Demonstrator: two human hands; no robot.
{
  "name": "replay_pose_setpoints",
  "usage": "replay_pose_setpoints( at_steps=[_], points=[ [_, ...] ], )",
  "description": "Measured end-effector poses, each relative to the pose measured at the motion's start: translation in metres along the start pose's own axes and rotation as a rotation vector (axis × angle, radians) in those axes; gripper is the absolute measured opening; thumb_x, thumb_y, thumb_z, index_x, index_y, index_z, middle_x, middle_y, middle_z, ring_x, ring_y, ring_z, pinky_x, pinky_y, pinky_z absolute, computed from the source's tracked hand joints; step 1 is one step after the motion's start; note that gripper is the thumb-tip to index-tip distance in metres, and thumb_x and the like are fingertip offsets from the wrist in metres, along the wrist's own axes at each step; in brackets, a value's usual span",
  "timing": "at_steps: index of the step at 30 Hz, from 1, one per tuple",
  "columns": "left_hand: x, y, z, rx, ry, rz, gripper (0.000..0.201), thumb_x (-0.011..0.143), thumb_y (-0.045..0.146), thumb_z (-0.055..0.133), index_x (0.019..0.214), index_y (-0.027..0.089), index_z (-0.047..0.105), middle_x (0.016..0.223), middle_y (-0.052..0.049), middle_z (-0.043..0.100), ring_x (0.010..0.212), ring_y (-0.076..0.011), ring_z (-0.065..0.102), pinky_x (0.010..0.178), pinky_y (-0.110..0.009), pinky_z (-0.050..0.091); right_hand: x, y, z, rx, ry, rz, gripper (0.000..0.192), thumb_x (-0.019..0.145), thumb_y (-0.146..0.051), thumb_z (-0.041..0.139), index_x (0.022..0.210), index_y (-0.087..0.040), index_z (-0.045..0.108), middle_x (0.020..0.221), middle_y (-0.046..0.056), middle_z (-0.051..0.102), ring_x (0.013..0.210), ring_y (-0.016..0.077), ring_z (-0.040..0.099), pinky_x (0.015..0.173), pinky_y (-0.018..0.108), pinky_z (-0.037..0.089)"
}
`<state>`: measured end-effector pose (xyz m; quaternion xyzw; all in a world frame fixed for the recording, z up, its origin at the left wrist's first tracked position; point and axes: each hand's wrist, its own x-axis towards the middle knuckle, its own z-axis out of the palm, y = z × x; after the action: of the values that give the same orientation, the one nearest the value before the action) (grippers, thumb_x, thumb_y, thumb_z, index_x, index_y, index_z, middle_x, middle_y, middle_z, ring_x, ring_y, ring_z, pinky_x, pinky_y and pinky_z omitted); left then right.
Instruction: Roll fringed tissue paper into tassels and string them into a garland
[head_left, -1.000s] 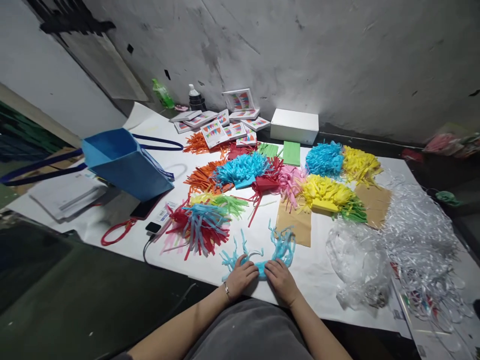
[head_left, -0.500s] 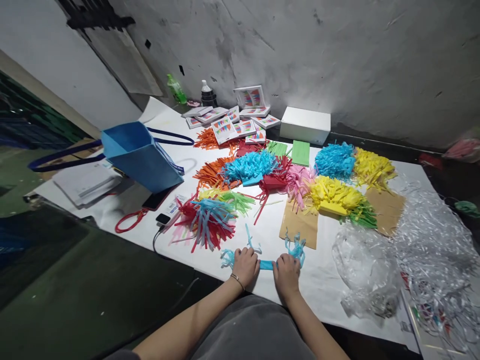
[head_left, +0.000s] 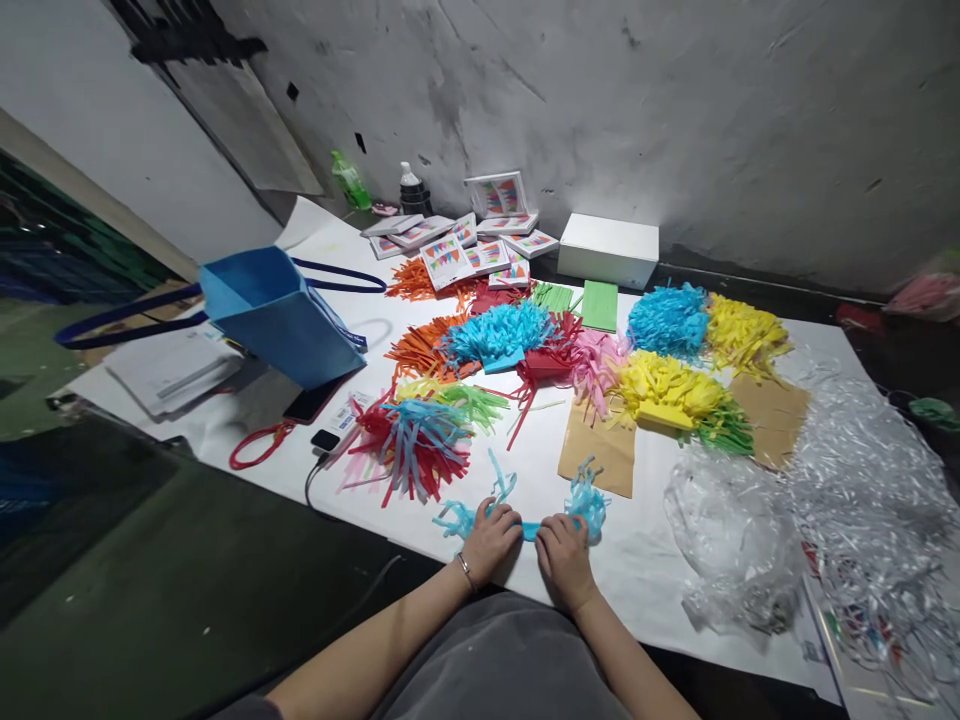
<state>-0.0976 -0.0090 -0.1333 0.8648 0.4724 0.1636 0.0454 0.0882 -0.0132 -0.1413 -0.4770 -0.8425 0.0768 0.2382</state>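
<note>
A blue tissue-paper tassel (head_left: 529,531) lies crosswise at the front of the table, its middle rolled into a narrow band and its cut strips fanning out at both ends. My left hand (head_left: 491,538) has its fingers curled over the band's left part. On the right part, my right hand (head_left: 564,555) presses with bent fingers, beside the fringed right end (head_left: 587,503). Only a short stretch of blue shows between the hands; the rest of the band is hidden under them. A loose blue strip (head_left: 498,472) curls up behind my left hand.
Fringed tissue bundles, including a red and blue one (head_left: 424,450) and a yellow one (head_left: 667,385), spread across the table. Brown paper (head_left: 592,460) lies behind my right hand. Clear plastic (head_left: 731,540) is on the right, a blue bag (head_left: 281,315) on the left, a white box (head_left: 609,250) behind.
Both hands have shifted slightly along the blue tassel, the right one a little leftward. The band between them looks narrower, and the fringed ends have turned a little.
</note>
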Motion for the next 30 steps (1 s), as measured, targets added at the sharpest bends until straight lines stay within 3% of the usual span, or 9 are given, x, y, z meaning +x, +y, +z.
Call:
replay_pose_setpoints(
  at_steps=[3, 9, 13, 17, 23, 25, 30],
  points=[
    [-0.001, -0.005, 0.005, -0.043, -0.022, 0.013, 0.004, 0.087, 0.018, 0.057, 0.086, 0.021, 0.060, 0.089, 0.000, 0.065, 0.092, -0.0166, 0.053, 0.099, -0.042, 0.026, 0.003, -0.001, 0.001, -0.005, 0.004, -0.057, 0.011, 0.088, -0.024, 0.057, 0.097, -0.022, 0.062, 0.103, 0.005, 0.064, 0.107, 0.0220, 0.049, 0.104, 0.047, 0.016],
    [-0.003, -0.008, 0.001, -0.120, -0.041, -0.006, 0.004, 0.087, 0.020, 0.057, 0.088, 0.022, 0.061, 0.093, 0.001, 0.066, 0.091, -0.0163, 0.053, 0.097, -0.041, 0.025, -0.003, 0.006, 0.005, 0.007, 0.034, -0.088, 0.010, 0.090, -0.019, 0.055, 0.092, -0.024, 0.063, 0.094, 0.002, 0.066, 0.099, 0.0182, 0.052, 0.103, 0.044, 0.018],
    [-0.010, -0.007, -0.006, -0.165, -0.008, -0.107, 0.007, 0.086, 0.024, 0.058, 0.082, 0.022, 0.063, 0.089, 0.000, 0.066, 0.091, -0.0180, 0.053, 0.094, -0.042, 0.026, -0.012, 0.011, -0.003, 0.009, 0.066, -0.009, 0.009, 0.089, -0.022, 0.055, 0.088, -0.022, 0.064, 0.097, 0.004, 0.064, 0.102, 0.0212, 0.051, 0.103, 0.047, 0.018],
    [-0.011, -0.001, -0.015, -0.193, -0.017, -0.230, 0.015, 0.088, 0.027, 0.053, 0.080, 0.021, 0.064, 0.094, -0.004, 0.065, 0.094, -0.0208, 0.052, 0.089, -0.043, 0.028, -0.006, 0.006, -0.009, 0.010, 0.013, 0.130, 0.011, 0.089, -0.023, 0.055, 0.082, -0.023, 0.063, 0.096, 0.004, 0.062, 0.102, 0.0222, 0.050, 0.102, 0.047, 0.021],
    [0.007, 0.007, -0.016, -0.020, -0.077, -0.389, 0.011, 0.086, 0.023, 0.053, 0.083, 0.018, 0.062, 0.100, -0.008, 0.062, 0.093, -0.0236, 0.051, 0.085, -0.043, 0.030, 0.008, -0.003, -0.005, -0.064, 0.017, 0.217, 0.009, 0.087, -0.016, 0.051, 0.087, -0.019, 0.060, 0.096, 0.010, 0.059, 0.098, 0.0271, 0.049, 0.097, 0.054, 0.023],
    [0.010, 0.005, -0.014, 0.002, -0.078, -0.341, 0.007, 0.085, 0.021, 0.055, 0.085, 0.019, 0.062, 0.100, -0.007, 0.061, 0.093, -0.0230, 0.051, 0.086, -0.043, 0.030, 0.007, -0.001, -0.004, -0.052, -0.005, 0.134, 0.013, 0.088, -0.013, 0.049, 0.091, -0.019, 0.060, 0.100, 0.010, 0.059, 0.100, 0.0260, 0.048, 0.098, 0.051, 0.024],
    [-0.003, -0.005, -0.006, -0.067, -0.111, 0.017, 0.006, 0.088, 0.024, 0.055, 0.089, 0.022, 0.061, 0.091, -0.002, 0.062, 0.086, -0.0180, 0.051, 0.087, -0.039, 0.029, -0.003, 0.008, -0.009, 0.017, -0.103, -0.110, 0.009, 0.087, -0.020, 0.053, 0.093, -0.020, 0.060, 0.095, 0.004, 0.060, 0.090, 0.0198, 0.050, 0.089, 0.035, 0.034]
  ],
)
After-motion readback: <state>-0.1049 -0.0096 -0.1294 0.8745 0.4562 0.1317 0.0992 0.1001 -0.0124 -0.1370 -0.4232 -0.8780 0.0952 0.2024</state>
